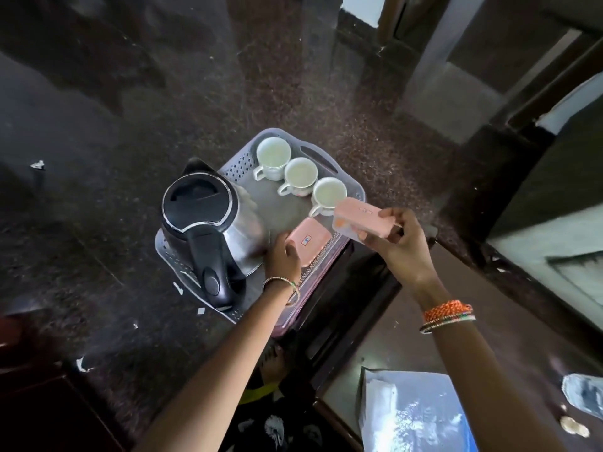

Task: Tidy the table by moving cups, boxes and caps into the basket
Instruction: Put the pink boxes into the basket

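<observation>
A grey perforated basket (354, 187) holds three white cups (273, 158) in a diagonal row and a steel kettle with a black lid (208, 220). A pink box (311, 241) lies inside the basket's near right corner, and my left hand (284, 256) grips its near end. My right hand (401, 246) holds a second pink box (362, 218) in the air above the basket's right rim, next to the nearest cup (328, 194).
The basket rests on a dark wooden stand over a speckled dark floor. A glossy table (509, 370) at the lower right carries a printed sheet (414, 415) and a clear wrapper (584, 391). Scraps of paper litter the floor at the left.
</observation>
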The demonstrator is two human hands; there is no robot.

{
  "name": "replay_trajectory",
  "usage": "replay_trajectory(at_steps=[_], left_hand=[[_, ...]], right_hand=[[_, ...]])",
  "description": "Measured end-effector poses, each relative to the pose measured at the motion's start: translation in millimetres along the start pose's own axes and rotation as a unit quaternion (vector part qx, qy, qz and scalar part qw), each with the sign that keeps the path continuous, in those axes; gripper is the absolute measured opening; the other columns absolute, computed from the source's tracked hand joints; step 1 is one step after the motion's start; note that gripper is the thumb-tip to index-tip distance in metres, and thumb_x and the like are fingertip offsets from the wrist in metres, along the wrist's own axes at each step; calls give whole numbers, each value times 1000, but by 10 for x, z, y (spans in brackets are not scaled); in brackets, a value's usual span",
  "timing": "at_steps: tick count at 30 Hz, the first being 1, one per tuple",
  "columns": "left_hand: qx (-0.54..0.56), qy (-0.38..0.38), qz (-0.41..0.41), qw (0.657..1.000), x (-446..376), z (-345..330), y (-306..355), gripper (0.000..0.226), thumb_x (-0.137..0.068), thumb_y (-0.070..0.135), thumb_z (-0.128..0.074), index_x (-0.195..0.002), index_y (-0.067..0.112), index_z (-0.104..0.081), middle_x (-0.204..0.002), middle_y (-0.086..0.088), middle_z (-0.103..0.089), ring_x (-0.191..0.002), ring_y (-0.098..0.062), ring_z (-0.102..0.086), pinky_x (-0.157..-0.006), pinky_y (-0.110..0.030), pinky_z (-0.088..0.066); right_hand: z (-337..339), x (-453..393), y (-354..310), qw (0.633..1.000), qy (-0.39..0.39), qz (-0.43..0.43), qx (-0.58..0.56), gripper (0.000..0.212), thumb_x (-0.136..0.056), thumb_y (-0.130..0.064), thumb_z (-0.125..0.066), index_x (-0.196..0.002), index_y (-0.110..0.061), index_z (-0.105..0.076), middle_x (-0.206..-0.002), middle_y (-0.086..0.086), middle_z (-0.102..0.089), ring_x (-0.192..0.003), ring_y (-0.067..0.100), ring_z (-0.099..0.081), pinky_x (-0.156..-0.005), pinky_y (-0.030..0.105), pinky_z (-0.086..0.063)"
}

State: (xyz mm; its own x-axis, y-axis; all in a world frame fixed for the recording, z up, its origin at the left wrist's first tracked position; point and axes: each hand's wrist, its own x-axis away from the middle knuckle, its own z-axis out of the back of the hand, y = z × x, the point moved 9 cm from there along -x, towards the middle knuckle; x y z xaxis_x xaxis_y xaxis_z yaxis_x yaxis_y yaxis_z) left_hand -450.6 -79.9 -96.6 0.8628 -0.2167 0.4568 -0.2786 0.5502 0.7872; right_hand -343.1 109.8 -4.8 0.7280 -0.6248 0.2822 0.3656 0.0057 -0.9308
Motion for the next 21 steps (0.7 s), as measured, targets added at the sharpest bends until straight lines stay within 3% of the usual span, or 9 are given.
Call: replay_trajectory(at_steps=[3,5,7,9,11,14,16,18,21], left_hand=[[-23,-20,-12,999,-68,-25,39,25,-93,7,-34,-106,2,-56,-100,-28,-63,-85,-41,-63,-70,-44,-51],[-47,-35,-29,998,-60,-13,88,26,-94,7,-36,-107,2,-57,-101,-26,-64,-89,-37,-62,-72,-39,-49],[-97,-52,-57,992,-40,0,118,27,-94,8,-35,-111,1,-56,-106,-26,-63,-97,-37,-60,-81,-42,-50],[-193,-68,-74,976,3,-10,116,29,-93,7,-34,-117,0,-49,-116,-27,-57,-107,-37,-56,-91,-45,-46],[-208,-75,-68,973,43,2,84,27,-91,2,-34,-114,-6,-45,-117,-30,-53,-111,-39,-52,-94,-45,-42],[-74,-57,-41,995,95,113,55,24,-90,-2,-33,-108,-4,-50,-109,-29,-59,-101,-35,-57,-83,-36,-44],[63,-56,17,996,133,159,-28,30,-94,1,-30,-113,1,-52,-113,-24,-59,-99,-26,-54,-93,-37,-47],[112,-54,42,991,165,174,-86,35,-95,2,-29,-124,3,-48,-126,-16,-54,-112,-23,-51,-104,-49,-42],[118,-37,29,992,215,194,-82,45,-96,8,-31,-140,10,-35,-147,-12,-40,-132,-26,-43,-109,-49,-38]], right_hand=[[-124,-110,-113,995,-33,44,82,40,-71,-13,-81,-96,-24,-51,-100,-12,-63,-87,-3,-61,-68,10,-50],[-227,-177,-133,983,-67,66,156,44,-69,-7,-81,-100,-22,-53,-104,-8,-61,-92,7,-60,-76,22,-54],[-383,-222,-134,965,-110,83,224,47,-68,-2,-79,-104,-20,-55,-109,-6,-56,-96,15,-55,-81,34,-54],[-599,-234,-182,924,-158,140,318,46,-68,3,-74,-105,-17,-55,-115,-3,-54,-105,22,-54,-84,37,-51],[-806,-233,-224,870,-191,199,408,41,-72,6,-67,-105,-13,-53,-122,5,-51,-111,28,-53,-85,38,-51],[-987,-293,-238,816,-217,227,485,34,-78,9,-57,-105,-11,-52,-124,12,-47,-102,32,-58,-74,39,-54],[-1060,-314,-226,792,-238,236,510,36,-80,11,-53,-109,-11,-54,-119,12,-49,-94,33,-60,-66,34,-48],[-1110,-293,-224,769,-255,254,529,43,-80,12,-52,-116,-11,-54,-116,13,-51,-90,33,-61,-63,30,-41],[-1119,-269,-228,753,-251,270,545,46,-79,12,-51,-118,-11,-55,-111,11,-55,-86,32,-61,-61,29,-38]])
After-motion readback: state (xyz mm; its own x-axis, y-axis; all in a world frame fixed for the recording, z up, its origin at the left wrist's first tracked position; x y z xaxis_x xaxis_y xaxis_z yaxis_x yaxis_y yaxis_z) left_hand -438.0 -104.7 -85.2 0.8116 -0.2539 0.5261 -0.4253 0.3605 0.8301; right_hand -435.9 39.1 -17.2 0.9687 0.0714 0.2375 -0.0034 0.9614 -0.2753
